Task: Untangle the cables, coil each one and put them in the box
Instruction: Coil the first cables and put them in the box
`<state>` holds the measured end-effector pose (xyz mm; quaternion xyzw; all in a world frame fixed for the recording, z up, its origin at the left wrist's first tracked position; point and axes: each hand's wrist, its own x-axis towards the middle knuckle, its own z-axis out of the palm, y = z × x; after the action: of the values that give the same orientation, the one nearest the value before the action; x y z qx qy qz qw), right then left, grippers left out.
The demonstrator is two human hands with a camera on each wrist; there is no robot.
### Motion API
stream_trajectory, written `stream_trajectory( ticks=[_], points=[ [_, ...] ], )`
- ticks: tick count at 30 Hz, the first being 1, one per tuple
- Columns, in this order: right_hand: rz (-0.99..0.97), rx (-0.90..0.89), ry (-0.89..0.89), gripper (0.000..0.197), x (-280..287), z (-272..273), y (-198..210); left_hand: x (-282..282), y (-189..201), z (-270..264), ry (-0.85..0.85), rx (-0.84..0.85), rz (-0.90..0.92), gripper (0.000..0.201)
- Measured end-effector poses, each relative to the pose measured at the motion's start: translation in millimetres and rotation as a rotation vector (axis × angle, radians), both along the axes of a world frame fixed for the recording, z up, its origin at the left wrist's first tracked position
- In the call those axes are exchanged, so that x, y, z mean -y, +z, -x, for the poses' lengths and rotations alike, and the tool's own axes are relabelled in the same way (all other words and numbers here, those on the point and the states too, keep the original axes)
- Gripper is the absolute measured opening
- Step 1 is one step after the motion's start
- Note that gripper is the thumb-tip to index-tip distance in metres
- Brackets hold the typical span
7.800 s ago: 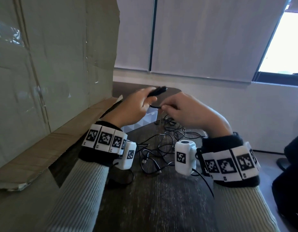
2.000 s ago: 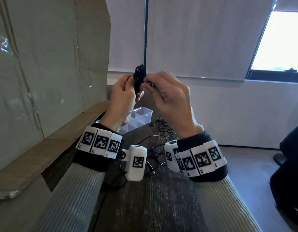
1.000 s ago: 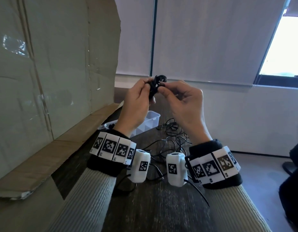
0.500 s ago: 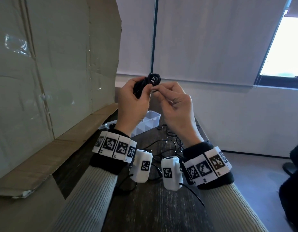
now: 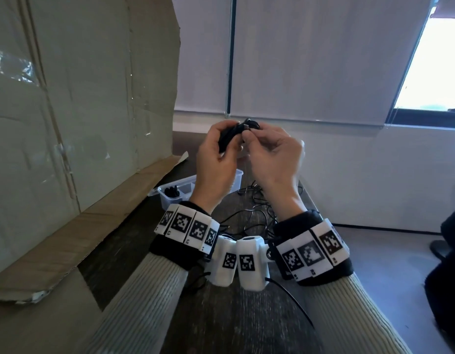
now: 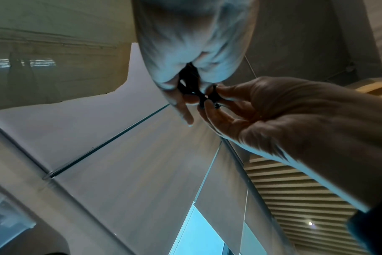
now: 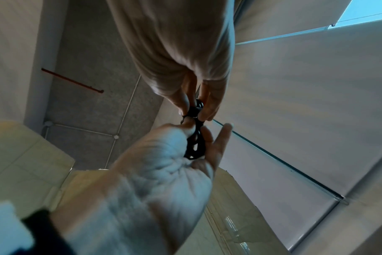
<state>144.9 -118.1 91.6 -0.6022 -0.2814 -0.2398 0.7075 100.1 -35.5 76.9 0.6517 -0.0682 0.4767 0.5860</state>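
Note:
I hold a small black coiled cable up in front of me, above the table. My left hand grips the bundle between thumb and fingers. My right hand pinches the coil's upper end with thumb and fingertips. The left wrist view shows the cable between both hands, and so does the right wrist view, where the bundle lies in the left palm. The clear plastic box stands on the table behind my left wrist, with another black coil in one compartment. Loose tangled cables lie below my hands.
A large cardboard sheet leans along the left side, its flap resting on the dark wooden table. A white wall with blinds is behind, a window at upper right. A dark shape stands at the right edge.
Over the last seconds the cable has become a tight bundle between my hands. Since half a second ago my right fingers have shifted along its top end; both hands stay raised.

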Motion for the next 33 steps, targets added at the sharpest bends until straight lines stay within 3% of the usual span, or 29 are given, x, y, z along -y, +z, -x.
stream_trajectory(
  ticks=[4,9,13,20,26,33],
  points=[
    [-0.042,0.007,0.003,0.010,0.6,0.7,-0.8,4.1,1.9,3.7,-0.115,-0.041,0.101,0.026],
    [0.151,0.279,-0.062,0.015,12.3,-1.8,0.7,-6.8,15.4,13.8,-0.325,-0.204,0.251,0.027],
    [0.255,0.330,-0.029,0.016,13.2,-2.6,1.7,-9.5,16.8,16.4,-0.250,-0.178,0.246,0.021],
    [0.271,0.347,0.009,0.013,15.2,-2.1,3.5,-6.4,15.0,16.3,-0.295,-0.161,0.291,0.022],
    [0.159,0.302,0.075,0.013,11.5,1.4,2.9,-9.1,17.1,17.0,-0.303,-0.103,0.298,0.014],
    [0.117,0.330,0.063,0.004,7.2,3.8,-1.7,-6.7,17.4,15.9,-0.348,-0.105,0.353,0.022]
  ],
)
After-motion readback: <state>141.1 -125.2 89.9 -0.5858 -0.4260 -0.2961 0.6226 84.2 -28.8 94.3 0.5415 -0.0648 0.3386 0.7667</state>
